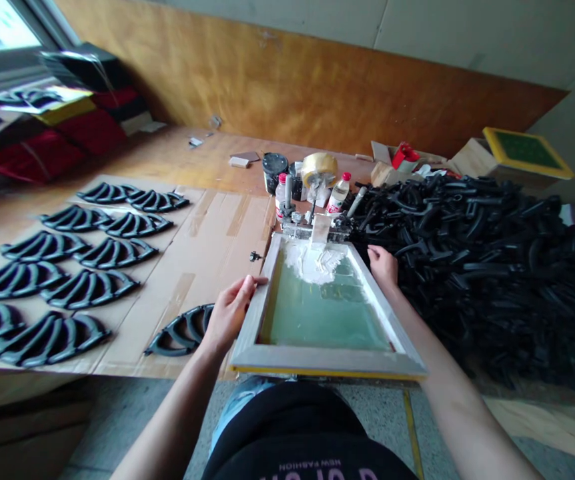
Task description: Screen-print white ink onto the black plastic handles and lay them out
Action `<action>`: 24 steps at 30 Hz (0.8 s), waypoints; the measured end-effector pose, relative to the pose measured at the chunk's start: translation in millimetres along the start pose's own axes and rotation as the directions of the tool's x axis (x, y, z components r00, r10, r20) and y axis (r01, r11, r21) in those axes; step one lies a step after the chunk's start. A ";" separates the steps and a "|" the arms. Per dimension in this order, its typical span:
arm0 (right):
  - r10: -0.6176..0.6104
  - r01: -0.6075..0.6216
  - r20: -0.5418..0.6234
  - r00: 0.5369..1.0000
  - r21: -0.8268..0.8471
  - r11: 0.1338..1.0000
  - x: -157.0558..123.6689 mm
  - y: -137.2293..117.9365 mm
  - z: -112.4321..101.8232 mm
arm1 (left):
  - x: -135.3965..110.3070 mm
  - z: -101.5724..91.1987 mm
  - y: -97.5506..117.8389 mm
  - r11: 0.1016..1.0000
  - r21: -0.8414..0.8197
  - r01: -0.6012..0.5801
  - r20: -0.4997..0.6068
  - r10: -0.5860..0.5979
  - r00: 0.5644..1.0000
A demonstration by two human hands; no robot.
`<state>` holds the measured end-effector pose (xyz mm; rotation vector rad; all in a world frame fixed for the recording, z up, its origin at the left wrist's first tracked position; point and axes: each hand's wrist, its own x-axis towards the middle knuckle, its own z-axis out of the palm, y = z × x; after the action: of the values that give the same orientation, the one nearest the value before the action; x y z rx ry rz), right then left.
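In front of me lies a silk-screen printing frame (327, 357) with a pale grey border and green mesh (317, 317). Thick white ink (315, 263) is smeared over the mesh's far end, where a whitish squeegee blade (320, 230) stands at the clamp. My left hand (230, 312) is closed, its thumb and fingertips pinching the frame's left edge. Beside that wrist, one black ribbed fan-shaped plastic part (180, 332) lies on cardboard. At the frame's right side my right hand (383, 267) is curled closed; whatever it holds, if anything, is hidden.
Several black fan-shaped parts (90, 290) lie in rows on the cardboard (207, 247) at left. A large heap of black plastic parts (477, 267) fills the right. Behind the frame stand bottles (338, 193), a tape roll (319, 167) and a dark tub (274, 172).
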<state>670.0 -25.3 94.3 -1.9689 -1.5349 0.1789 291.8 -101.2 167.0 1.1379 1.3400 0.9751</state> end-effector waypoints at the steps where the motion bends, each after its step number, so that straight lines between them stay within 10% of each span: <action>1: -0.071 0.071 -0.019 0.997 0.009 0.997 3.6 -9.7 -1.1 | -3.3 -0.9 -14.1 0.998 0.018 0.056 0.027 -0.056 0.998; 6: -0.497 0.504 0.095 0.862 -0.058 0.862 11.4 -86.4 20.0 | -1.0 4.0 -86.3 0.987 0.070 0.145 0.092 -0.151 0.984; 13: -0.470 0.607 0.461 0.753 -0.207 0.768 -16.4 -111.9 44.6 | 12.4 8.0 -119.3 0.983 0.131 0.131 0.102 -0.145 0.984; 20: -0.721 0.850 0.603 0.343 0.127 0.511 -42.9 -102.1 4.5 | 9.6 8.1 -117.4 0.982 0.122 0.146 0.086 -0.157 0.984; 24: -0.711 0.806 0.524 0.469 0.075 0.587 -37.2 -102.9 9.1 | 7.3 8.0 -112.8 0.984 0.094 0.152 0.076 -0.159 0.984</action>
<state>569.0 -42.8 133.6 -1.1629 -2.7434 0.1757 288.8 -117.9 55.0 1.1091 1.3929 0.7543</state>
